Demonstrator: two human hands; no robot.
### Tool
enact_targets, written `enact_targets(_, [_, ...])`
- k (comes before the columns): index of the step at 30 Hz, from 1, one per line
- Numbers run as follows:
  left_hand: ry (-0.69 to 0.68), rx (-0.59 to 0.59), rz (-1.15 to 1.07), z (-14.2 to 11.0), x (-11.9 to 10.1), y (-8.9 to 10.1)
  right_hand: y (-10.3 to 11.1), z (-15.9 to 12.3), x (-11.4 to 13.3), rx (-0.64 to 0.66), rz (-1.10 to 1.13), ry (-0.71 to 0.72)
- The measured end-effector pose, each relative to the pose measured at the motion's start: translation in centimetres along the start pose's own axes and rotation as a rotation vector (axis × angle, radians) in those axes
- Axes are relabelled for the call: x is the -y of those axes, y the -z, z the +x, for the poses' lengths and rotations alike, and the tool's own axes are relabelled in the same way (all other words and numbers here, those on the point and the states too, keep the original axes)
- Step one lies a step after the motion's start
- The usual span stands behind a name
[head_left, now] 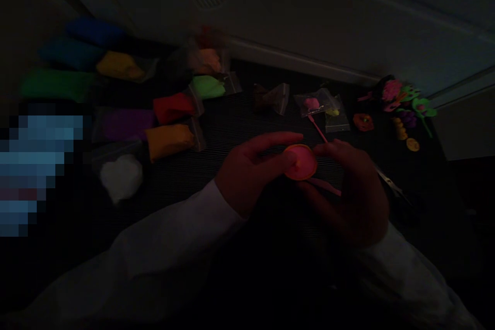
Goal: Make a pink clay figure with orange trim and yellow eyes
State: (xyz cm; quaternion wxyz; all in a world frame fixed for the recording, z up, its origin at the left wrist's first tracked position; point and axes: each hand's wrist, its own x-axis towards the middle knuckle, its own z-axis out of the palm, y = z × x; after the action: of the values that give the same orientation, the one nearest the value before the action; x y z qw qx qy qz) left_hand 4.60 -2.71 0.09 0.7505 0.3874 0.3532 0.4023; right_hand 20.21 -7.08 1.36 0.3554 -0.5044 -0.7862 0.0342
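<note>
A round pink clay disc point(307, 162) with a thin orange rim is between my hands, above the dark table. My left hand point(253, 172) grips its left side, the thumb lying on the face beside a small orange bit and the fingers behind. From the right, my right hand point(353, 191) curves around it, forefinger and thumb at the disc's edge. A slim pink tool point(317, 128) lies just beyond the hands. Another pink tool point(327, 185) shows partly below the disc, between the right hand's fingers. Scissors point(390, 180) lie right of my right hand, their handles lost in shadow.
Bags of coloured clay spread across the left, among them white point(121, 176), orange point(170, 142), purple point(127, 124) and red point(174, 107). Small bags with pink point(311, 103) and yellow clay point(332, 112) lie ahead. Shaped clay flowers point(419, 106) sit far right, near a pale wall point(348, 20).
</note>
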Motion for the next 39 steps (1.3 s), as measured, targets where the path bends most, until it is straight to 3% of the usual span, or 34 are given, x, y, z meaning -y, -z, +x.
enact_targets(39, [-0.020,-0.014,0.077,-0.03,-0.09,-0.44,-0.36,-0.03,-0.34,0.067,0.171,0.014])
